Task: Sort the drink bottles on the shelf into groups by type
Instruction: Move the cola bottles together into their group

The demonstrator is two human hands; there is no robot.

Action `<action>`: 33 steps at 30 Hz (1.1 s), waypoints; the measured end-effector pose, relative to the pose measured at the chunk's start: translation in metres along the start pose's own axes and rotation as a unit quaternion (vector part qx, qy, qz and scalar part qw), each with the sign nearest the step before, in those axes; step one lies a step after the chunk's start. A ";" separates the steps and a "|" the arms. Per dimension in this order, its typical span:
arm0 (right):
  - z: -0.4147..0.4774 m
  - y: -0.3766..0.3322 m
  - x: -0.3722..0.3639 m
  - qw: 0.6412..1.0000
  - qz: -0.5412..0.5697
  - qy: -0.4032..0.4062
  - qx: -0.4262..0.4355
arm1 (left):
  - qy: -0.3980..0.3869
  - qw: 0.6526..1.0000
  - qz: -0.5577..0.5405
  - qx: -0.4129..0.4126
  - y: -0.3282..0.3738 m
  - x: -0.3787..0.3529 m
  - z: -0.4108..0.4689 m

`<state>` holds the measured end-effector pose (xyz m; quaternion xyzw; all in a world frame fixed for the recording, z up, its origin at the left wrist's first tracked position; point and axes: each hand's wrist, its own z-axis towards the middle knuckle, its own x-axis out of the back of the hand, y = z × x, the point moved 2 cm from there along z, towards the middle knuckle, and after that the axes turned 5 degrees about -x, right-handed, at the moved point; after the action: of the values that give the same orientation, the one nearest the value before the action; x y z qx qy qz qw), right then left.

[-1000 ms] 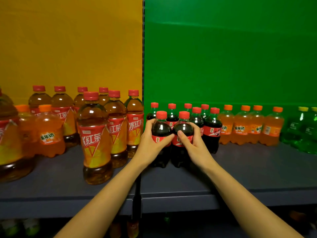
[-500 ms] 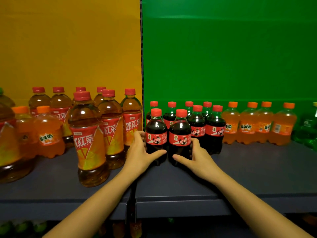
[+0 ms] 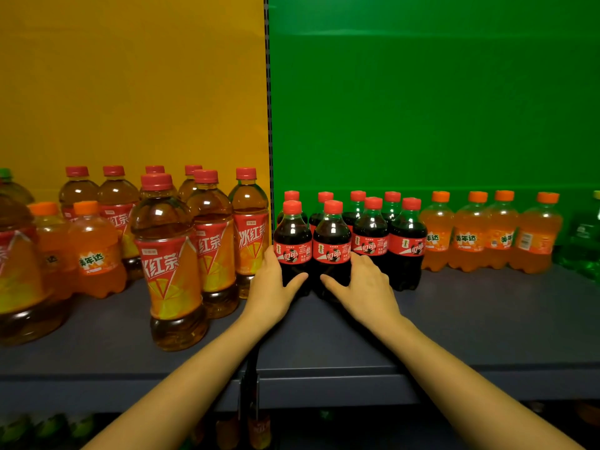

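Hands apart on shelf: our L hand wraps front cola btl, R hand wraps its 3 o'clock neighbour btl; both upright, tea btls at 9 o'clock.

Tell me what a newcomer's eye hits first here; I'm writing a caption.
The back wall splits into a yellow panel left and a green panel right. Below it at centre, the left hand and right hand each grip a small dark red-capped plastic cola bottle, with tall amber tea bottles crowding the left.
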<state>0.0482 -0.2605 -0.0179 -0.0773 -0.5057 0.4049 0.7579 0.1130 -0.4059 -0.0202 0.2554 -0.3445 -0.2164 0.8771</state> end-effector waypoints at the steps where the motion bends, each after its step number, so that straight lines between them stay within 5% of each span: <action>1: 0.000 -0.001 0.001 1.000 0.008 0.008 -0.003 | 0.001 1.000 0.002 0.000 0.000 -0.001 0.000; 26: -0.002 -0.004 0.005 0.996 0.044 0.078 0.027 | 0.003 0.997 0.043 0.067 -0.008 -0.021 0.020; 33: -0.015 -0.018 0.011 0.991 0.014 0.104 0.087 | -0.048 0.997 0.063 0.025 0.014 -0.005 0.000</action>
<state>0.0717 -0.2603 -0.0083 -0.0600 -0.3854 0.4479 0.8045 0.1122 -0.3924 -0.0145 0.2444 -0.4073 -0.1641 0.8646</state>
